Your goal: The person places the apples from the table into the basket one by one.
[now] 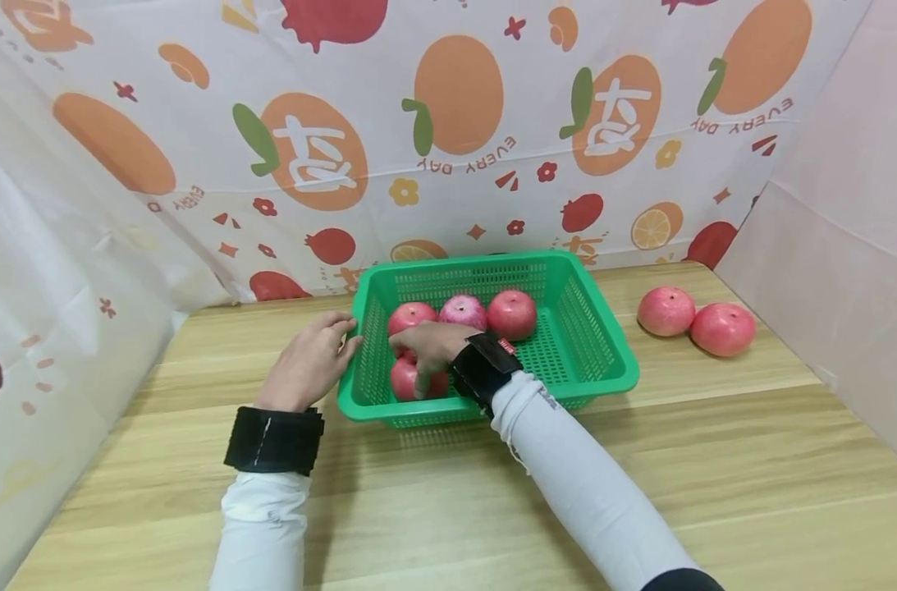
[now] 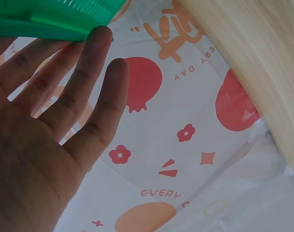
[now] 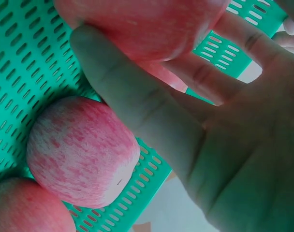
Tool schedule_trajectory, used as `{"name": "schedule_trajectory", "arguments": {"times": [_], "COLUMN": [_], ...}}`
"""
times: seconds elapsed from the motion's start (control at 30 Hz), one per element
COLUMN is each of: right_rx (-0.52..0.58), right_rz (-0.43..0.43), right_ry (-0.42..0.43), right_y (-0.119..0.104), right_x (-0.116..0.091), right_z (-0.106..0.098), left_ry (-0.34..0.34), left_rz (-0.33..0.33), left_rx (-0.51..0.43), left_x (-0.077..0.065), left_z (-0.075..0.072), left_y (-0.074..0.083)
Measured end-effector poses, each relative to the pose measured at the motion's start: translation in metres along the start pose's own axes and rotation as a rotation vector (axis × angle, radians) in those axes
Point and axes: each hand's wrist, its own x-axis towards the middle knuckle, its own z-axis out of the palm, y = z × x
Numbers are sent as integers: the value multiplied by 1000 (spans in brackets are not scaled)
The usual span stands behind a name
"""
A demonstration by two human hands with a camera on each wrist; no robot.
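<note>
A green plastic basket [image 1: 603, 345] stands on the table with several red apples inside. My right hand [image 1: 437, 341] reaches into its left part and grips the front-left apple [image 1: 407, 379]. In the right wrist view the thumb [image 3: 123, 92] curves along one side of that apple [image 3: 142, 29], with fingers on the other. Behind it sits another apple [image 1: 411, 314], then a streaked apple [image 1: 463, 312] and a third apple [image 1: 512, 315] in a row. My left hand [image 1: 311, 361] is at the basket's left rim, fingertips touching or nearly touching it, fingers fairly straight in the left wrist view.
Two more apples, a rear one [image 1: 665, 311] and a front one [image 1: 722, 329], lie side by side on the wooden table [image 1: 433, 509] right of the basket. A fruit-printed cloth [image 1: 389, 197] hangs close behind the basket, with pale sheets at both sides.
</note>
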Motion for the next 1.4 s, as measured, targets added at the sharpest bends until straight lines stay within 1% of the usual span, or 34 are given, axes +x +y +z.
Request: {"name": "schedule_trajectory", "arguments": {"times": [0.2,0.3,0.47,0.67,0.9,1.17,1.4], "right_rx": [-25,-35,-34,-69,-57,-84,-74], "right_rz": [5,-3,-25,-70,-91,-93,-53], "right_ry": [-10,-21,-32,-44,-29,-39,-39], "right_y": [0,1,3,3,3,-1,-1], "right_x": [3,3,3,2,1,-2,-4], "right_z": [0,-1,0,1,1,0,2], "left_ry": [7,-3,-12,-8,-5,-5,5], "left_rz": [0,-5,-15,-4,-2,4,20], "left_rx": [-1,-6,-9,15,24,31,24], "left_x": [1,1,1,0,0,-1,-2], "left_z": [0,0,0,1,0,-2,-1], "left_y": [0,0,2,4,5,5,4]}}
